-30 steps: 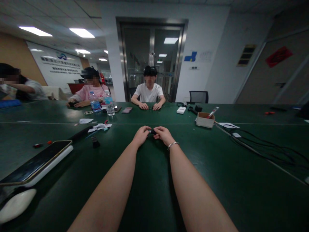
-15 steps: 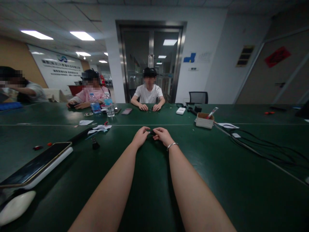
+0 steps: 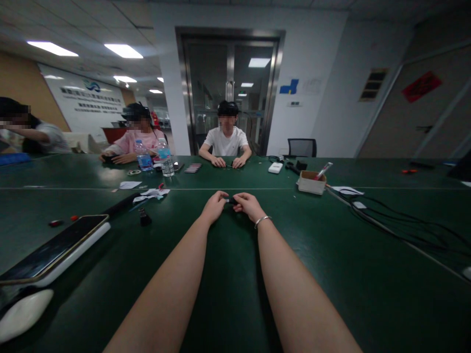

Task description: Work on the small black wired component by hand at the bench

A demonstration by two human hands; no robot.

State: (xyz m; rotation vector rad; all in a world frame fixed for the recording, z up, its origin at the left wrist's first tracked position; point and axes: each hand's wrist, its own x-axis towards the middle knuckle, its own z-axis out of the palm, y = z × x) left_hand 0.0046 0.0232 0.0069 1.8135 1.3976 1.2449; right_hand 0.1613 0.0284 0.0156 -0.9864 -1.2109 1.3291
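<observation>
A small black object (image 3: 231, 200) is held between my two hands, low over the green table (image 3: 235, 274). My left hand (image 3: 214, 208) pinches its left end, where a small pale or metallic bit shows at the fingertips. Thumb and fingers of my right hand (image 3: 250, 206) are closed around the right end; a silver bracelet (image 3: 263, 221) circles that wrist. Fingers cover much of the object, and its kind is too small to make out. Left of my hands, a small black clip-like piece (image 3: 144, 217) stands on the table.
A phone (image 3: 59, 247) on a white block and a white mouse-shaped item (image 3: 25, 316) lie at left. Crumpled paper (image 3: 150, 195) and water bottles (image 3: 165, 158) are farther back. At right stand a small box (image 3: 312, 183) and black cables (image 3: 401, 220). A person (image 3: 227, 142) sits opposite.
My hands stay almost in place, both still on the small black object, which shows slightly more between the fingertips. The whole view has shifted very slightly.
</observation>
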